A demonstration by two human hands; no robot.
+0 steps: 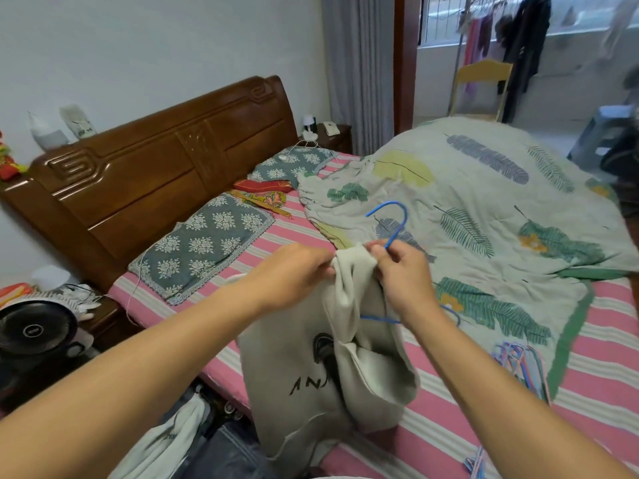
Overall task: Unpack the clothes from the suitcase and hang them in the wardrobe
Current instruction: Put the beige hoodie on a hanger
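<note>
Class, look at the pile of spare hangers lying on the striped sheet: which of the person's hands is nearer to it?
Right. The right hand, gripping the blue hanger at the grey shirt, is up and left of the spare hangers. The left hand, pinching the shirt's collar, is farther left.

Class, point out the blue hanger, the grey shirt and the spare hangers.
blue hanger (394, 210): head view, on its hook.
grey shirt (294, 368): head view, on its printed front.
spare hangers (522, 361): head view, on the bundle's middle.
</note>
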